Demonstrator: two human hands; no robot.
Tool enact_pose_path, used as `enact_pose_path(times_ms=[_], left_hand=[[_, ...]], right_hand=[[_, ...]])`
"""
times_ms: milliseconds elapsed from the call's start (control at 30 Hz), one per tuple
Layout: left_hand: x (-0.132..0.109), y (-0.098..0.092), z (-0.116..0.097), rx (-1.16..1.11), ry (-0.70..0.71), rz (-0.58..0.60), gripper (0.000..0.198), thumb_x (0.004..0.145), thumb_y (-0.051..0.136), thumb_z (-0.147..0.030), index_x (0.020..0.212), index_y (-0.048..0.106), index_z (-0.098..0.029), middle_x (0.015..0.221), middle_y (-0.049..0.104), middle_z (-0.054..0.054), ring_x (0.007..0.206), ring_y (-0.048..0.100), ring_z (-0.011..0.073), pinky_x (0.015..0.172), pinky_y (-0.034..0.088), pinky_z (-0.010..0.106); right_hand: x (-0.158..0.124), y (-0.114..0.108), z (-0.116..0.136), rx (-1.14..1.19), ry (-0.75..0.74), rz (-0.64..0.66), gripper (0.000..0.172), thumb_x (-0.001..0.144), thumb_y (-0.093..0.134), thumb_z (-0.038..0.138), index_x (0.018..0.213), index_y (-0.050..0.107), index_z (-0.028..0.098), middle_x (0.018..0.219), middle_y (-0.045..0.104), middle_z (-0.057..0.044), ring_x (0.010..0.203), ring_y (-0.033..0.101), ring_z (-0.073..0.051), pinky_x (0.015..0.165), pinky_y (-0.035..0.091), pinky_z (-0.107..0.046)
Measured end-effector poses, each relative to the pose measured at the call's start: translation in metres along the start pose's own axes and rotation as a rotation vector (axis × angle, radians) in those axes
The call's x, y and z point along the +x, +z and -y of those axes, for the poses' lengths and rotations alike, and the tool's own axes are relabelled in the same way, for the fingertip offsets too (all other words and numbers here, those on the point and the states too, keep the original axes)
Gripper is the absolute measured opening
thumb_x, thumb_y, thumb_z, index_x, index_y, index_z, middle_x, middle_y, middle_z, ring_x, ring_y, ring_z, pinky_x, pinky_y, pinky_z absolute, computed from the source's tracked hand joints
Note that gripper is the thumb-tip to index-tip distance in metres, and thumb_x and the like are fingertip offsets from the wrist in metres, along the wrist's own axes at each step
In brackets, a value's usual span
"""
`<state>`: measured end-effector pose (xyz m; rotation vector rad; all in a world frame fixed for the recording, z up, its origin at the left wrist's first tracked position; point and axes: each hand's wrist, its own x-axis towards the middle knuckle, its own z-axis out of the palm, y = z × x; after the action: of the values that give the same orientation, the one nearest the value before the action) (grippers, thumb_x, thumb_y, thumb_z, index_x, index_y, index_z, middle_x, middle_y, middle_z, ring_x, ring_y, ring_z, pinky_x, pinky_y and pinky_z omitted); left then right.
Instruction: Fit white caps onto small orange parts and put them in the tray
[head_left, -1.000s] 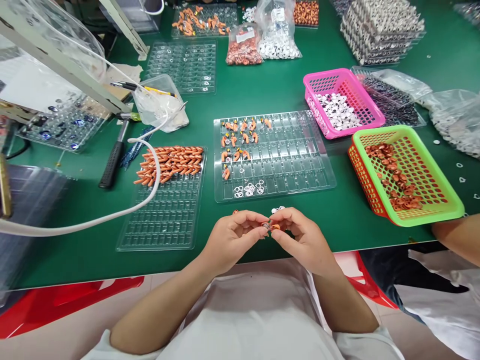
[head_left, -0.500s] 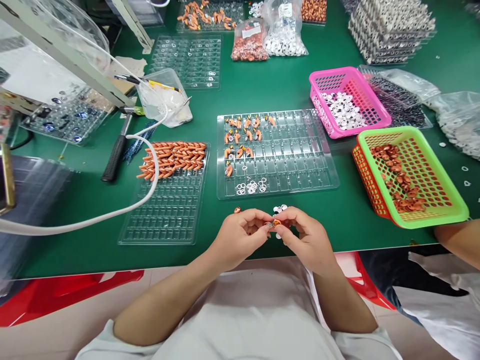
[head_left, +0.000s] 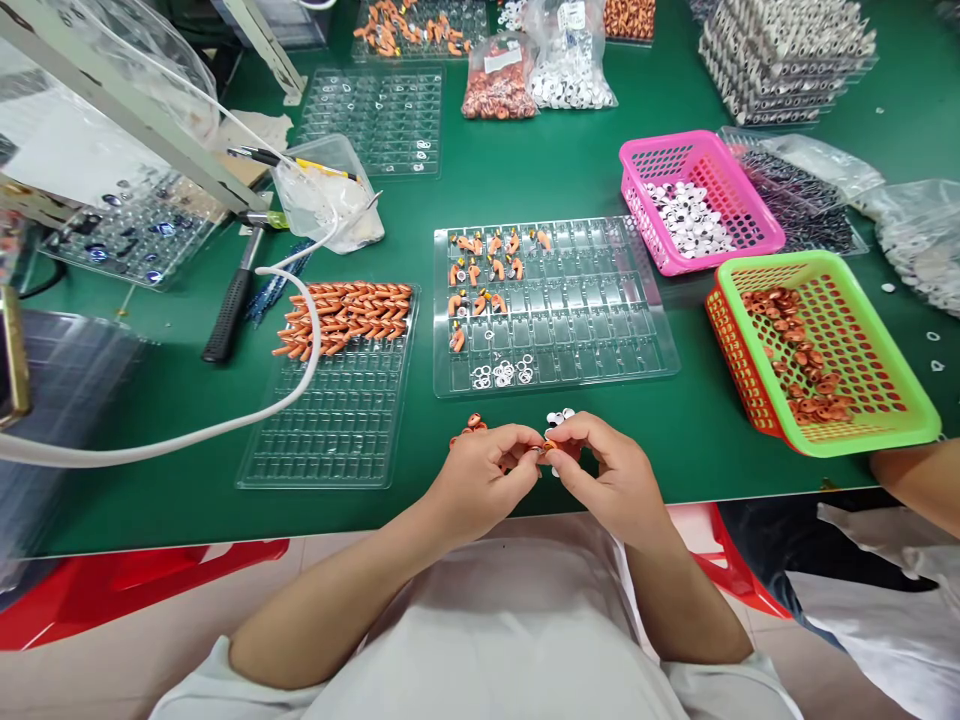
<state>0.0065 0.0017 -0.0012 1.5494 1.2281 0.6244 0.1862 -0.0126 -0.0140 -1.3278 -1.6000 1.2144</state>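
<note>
My left hand [head_left: 476, 480] pinches a small silvery piece [head_left: 536, 450] between thumb and forefinger. My right hand [head_left: 613, 480] grips a small orange-brown part [head_left: 550, 446] the same way, and the two pieces meet at the fingertips. Their exact shape is mostly hidden by the fingers. Beside my left knuckles lie several copper-coloured pieces [head_left: 474, 422]. Small white round pieces [head_left: 559, 416] sit just behind my right fingers. Beyond both hands is a clear compartment tray [head_left: 600, 310], holding orange curved parts [head_left: 496, 268] and white rings [head_left: 505, 373].
Left of the tray, orange parts [head_left: 352, 315] cover the top of another clear tray [head_left: 322, 430]. A hammer [head_left: 231, 310] lies beside a white cable [head_left: 311, 340]. To the right are a pink basket [head_left: 645, 215] and a green basket [head_left: 911, 400]. Another person's arm [head_left: 915, 485] shows at right.
My hands have shifted slightly, and more of the copper-coloured pieces shows behind my left hand. The two held parts are pressed closer together. The trays and baskets stay put.
</note>
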Motion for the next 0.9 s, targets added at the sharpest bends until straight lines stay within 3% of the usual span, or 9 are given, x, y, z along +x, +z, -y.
enact_pose_path(times_ms=[200,433,500,600,733,900], left_hand=[[0.003,0.002,0.004,0.193,0.126,-0.039,0.019,0.084,0.049,-0.012,0.08,0.067,-0.017,0.057,0.061,-0.004,0.048,0.049,0.0085,0.05,0.038,0.02],[-0.007,-0.001,-0.001,0.246,0.208,-0.054,0.02,0.082,0.047,-0.011,0.081,0.065,-0.02,0.067,0.069,-0.001,0.059,0.061,0.0117,0.059,0.048,0.021],[-0.009,-0.002,-0.002,0.192,0.178,-0.044,0.018,0.082,0.048,-0.012,0.081,0.065,-0.019,0.066,0.068,-0.001,0.058,0.061,0.0115,0.059,0.049,0.021],[-0.007,-0.002,-0.001,-0.038,0.017,0.024,0.015,0.084,0.051,-0.015,0.084,0.065,-0.018,0.071,0.071,0.001,0.061,0.065,0.012,0.058,0.054,0.021],[-0.002,-0.002,-0.001,-0.36,-0.145,0.086,0.014,0.088,0.055,-0.022,0.092,0.068,-0.016,0.084,0.075,0.005,0.076,0.072,0.0158,0.071,0.062,0.027],[0.0,-0.004,-0.002,-0.291,-0.137,0.094,0.016,0.089,0.058,-0.023,0.093,0.073,-0.018,0.089,0.077,0.003,0.079,0.072,0.0162,0.072,0.062,0.024]], right_hand=[[0.005,0.003,0.0,-0.069,-0.01,-0.02,0.004,0.09,0.059,0.022,0.089,0.063,0.023,0.078,0.063,0.0,0.069,0.057,-0.015,0.062,0.046,-0.027],[-0.005,0.004,0.01,-0.085,-0.047,-0.009,0.006,0.087,0.06,0.02,0.09,0.062,0.024,0.077,0.063,0.0,0.067,0.057,-0.014,0.062,0.047,-0.027],[-0.007,0.005,0.01,-0.087,-0.037,-0.015,0.006,0.087,0.06,0.02,0.091,0.062,0.024,0.077,0.065,0.0,0.068,0.059,-0.015,0.063,0.048,-0.027],[-0.007,0.008,0.008,-0.064,0.004,-0.049,0.008,0.086,0.058,0.017,0.089,0.062,0.024,0.077,0.067,0.0,0.066,0.06,-0.014,0.062,0.048,-0.027],[-0.002,0.009,0.007,-0.031,0.031,-0.098,0.009,0.084,0.058,0.016,0.087,0.063,0.023,0.075,0.068,0.0,0.065,0.06,-0.014,0.06,0.048,-0.026],[-0.001,0.007,0.009,-0.022,0.04,-0.111,0.008,0.085,0.058,0.017,0.085,0.063,0.023,0.075,0.067,0.0,0.065,0.06,-0.015,0.061,0.048,-0.028]])
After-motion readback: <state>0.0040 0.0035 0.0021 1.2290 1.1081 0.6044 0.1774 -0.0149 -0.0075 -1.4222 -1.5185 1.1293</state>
